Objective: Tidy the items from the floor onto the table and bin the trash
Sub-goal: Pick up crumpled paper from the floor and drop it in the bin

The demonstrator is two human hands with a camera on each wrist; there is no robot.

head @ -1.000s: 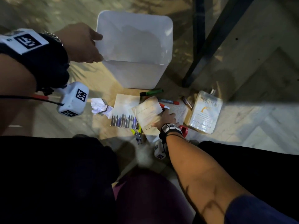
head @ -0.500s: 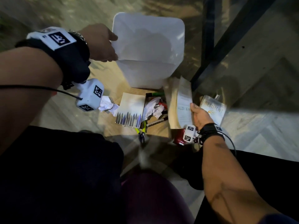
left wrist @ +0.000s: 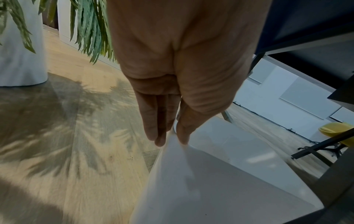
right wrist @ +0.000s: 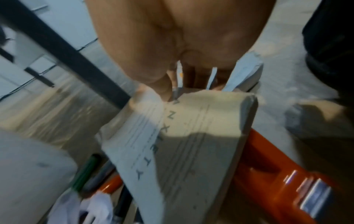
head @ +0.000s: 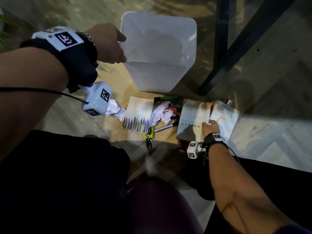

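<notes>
The left hand (head: 109,44) pinches the rim of the white bin (head: 158,48), thumb inside and fingers (left wrist: 151,121) outside, as the left wrist view shows; nothing can be seen in the bin. The right hand (head: 210,130) grips a pale book (head: 192,119) lettered "NXIETY", beside a book (head: 224,119) titled "RESILIENT" on the floor (head: 76,119). Only the right wrist view shows an orange tool (right wrist: 277,181) under the held book. Crumpled paper (head: 162,114), a green marker (head: 166,98) and another marked "MARKER" (head: 165,127) lie near the bin.
</notes>
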